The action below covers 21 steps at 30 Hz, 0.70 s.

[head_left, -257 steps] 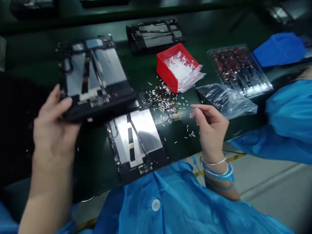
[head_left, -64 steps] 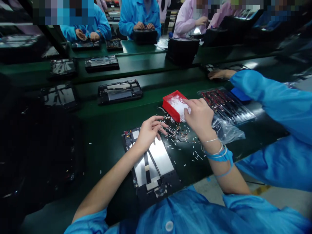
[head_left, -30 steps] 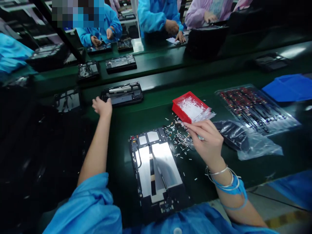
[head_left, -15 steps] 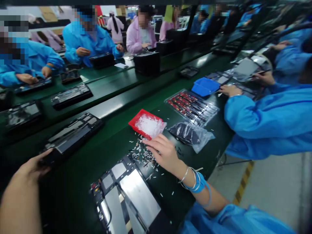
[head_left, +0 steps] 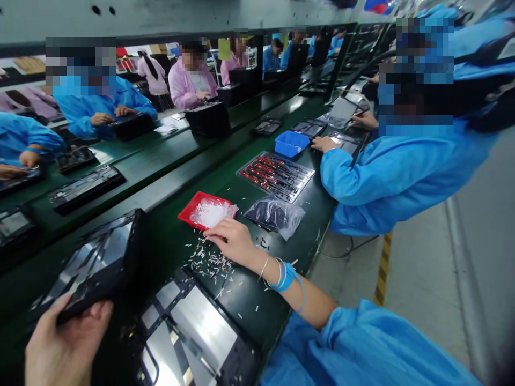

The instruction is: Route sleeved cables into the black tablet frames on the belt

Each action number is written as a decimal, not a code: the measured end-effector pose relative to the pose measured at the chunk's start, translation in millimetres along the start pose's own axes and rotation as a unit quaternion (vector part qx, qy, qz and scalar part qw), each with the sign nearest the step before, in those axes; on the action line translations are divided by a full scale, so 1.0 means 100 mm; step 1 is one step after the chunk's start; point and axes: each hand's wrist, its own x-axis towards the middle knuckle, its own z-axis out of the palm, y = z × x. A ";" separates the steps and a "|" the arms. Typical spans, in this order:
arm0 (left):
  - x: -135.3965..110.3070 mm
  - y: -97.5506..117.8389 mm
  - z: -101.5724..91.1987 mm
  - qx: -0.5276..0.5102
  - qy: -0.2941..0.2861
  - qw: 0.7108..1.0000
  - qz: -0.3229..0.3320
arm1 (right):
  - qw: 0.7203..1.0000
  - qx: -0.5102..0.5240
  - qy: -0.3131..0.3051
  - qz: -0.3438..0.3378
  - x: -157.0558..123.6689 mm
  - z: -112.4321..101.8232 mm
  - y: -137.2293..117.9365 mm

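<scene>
Leftmost, the left hand (head_left: 66, 338) has its grip on a tilted black device (head_left: 96, 260); next, an opened device (head_left: 203, 321) lies on the surface (head_left: 261, 324); then, by a red tray (head_left: 186, 215), the right hand (head_left: 235, 241) has a pinched grip, contents unclear.

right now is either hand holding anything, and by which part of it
The left hand holds an open black device by its near edge. The right hand is by the red tray; whether it pinches anything cannot be told.
</scene>
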 end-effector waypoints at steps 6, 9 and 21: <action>-1.49 -0.28 -0.22 -0.151 0.057 0.954 -0.254 | 0.973 0.168 0.025 0.155 0.01 -0.13 -0.07; -2.03 -0.51 -0.17 -0.221 -0.024 0.940 -0.261 | 0.939 0.280 0.005 0.197 0.04 -0.11 -0.08; -2.23 -0.87 -0.45 -0.264 -0.514 0.768 -0.274 | 0.799 0.378 -0.385 0.266 -0.24 0.33 -1.12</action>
